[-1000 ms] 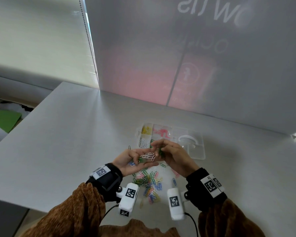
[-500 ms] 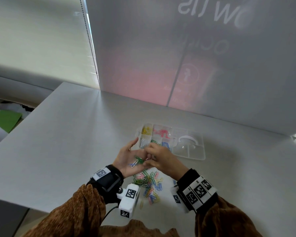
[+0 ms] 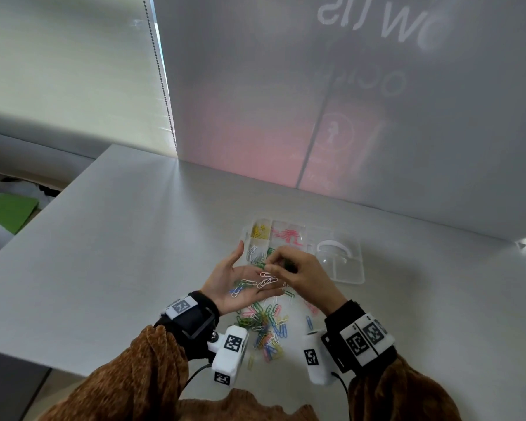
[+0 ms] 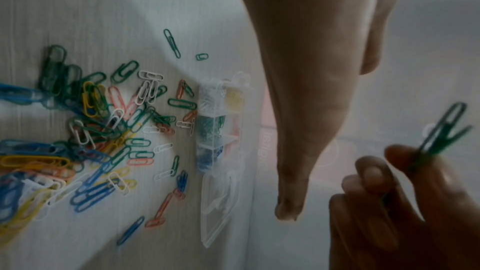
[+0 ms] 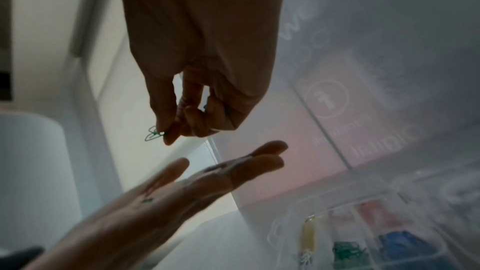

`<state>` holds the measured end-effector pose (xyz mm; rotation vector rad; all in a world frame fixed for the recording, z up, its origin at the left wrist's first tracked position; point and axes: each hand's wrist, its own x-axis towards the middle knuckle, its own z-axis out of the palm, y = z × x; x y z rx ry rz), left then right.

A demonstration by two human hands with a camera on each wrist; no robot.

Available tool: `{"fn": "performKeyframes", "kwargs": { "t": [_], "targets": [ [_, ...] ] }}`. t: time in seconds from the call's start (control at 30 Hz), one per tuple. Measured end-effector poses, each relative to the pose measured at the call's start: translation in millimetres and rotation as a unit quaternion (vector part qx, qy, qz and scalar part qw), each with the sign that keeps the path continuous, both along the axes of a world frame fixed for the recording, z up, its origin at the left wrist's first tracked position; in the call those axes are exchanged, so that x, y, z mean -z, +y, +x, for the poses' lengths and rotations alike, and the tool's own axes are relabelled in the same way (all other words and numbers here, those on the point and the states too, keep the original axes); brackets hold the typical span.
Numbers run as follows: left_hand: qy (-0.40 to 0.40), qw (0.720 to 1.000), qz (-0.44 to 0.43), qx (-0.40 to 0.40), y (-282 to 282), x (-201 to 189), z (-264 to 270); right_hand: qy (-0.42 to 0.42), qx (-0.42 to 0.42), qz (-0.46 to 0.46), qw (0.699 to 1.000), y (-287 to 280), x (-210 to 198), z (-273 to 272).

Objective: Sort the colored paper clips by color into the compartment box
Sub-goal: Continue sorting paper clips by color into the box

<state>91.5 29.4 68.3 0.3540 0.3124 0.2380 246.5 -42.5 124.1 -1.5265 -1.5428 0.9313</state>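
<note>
I'm seeing the clear compartment box [image 3: 351, 276] holding yellow, pink, white, green and blue clips apart. The loose pile [image 3: 266, 329] is lying on the table [image 3: 119, 253] below my hands. My left hand [image 3: 240, 282] is lying flat, palm up, carrying white clips [image 3: 266, 281]. My right hand [image 3: 298, 271] is pinching green clips [image 4: 441, 130], long axis pointing away from the fingertips.

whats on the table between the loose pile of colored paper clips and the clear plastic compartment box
Only scattered single clips lie between the mixed pile and the clear box, mostly green, white and pink; the left wrist view shows it.
</note>
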Motion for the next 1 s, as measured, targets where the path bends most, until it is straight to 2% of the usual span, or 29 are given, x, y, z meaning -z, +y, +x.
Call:
{"fn": "performKeyframes", "kwargs": {
  "t": [0.07,0.13,0.3,0.43,0.57,0.8,0.93,1.0],
  "targets": [
    [0.019,1.0,0.012,-0.005,2,2,0,0.048,0.023,-0.034,0.998,2,1,7],
    [0.031,0.999,0.002,-0.009,5,8,-1,0.049,0.072,-0.062,0.994,8,12,19],
    [0.04,0.999,-0.022,-0.013,7,30,-9,-0.098,0.182,-0.123,0.971,39,58,48],
    [0.047,0.998,-0.024,-0.021,9,38,-14,-0.25,0.146,-0.192,0.938,71,76,44],
    [0.042,0.999,-0.01,-0.025,11,38,-20,-0.294,0.099,-0.243,0.919,95,82,37],
    [0.029,0.998,-0.03,-0.04,12,35,-24,-0.266,0.087,-0.269,0.921,109,69,38],
    [0.005,0.999,-0.036,-0.029,11,36,-20,-0.168,0.154,-0.221,0.948,98,67,42],
    [-0.006,0.999,-0.042,-0.026,10,37,-18,-0.085,0.173,-0.141,0.971,87,57,35]
  ]
}}
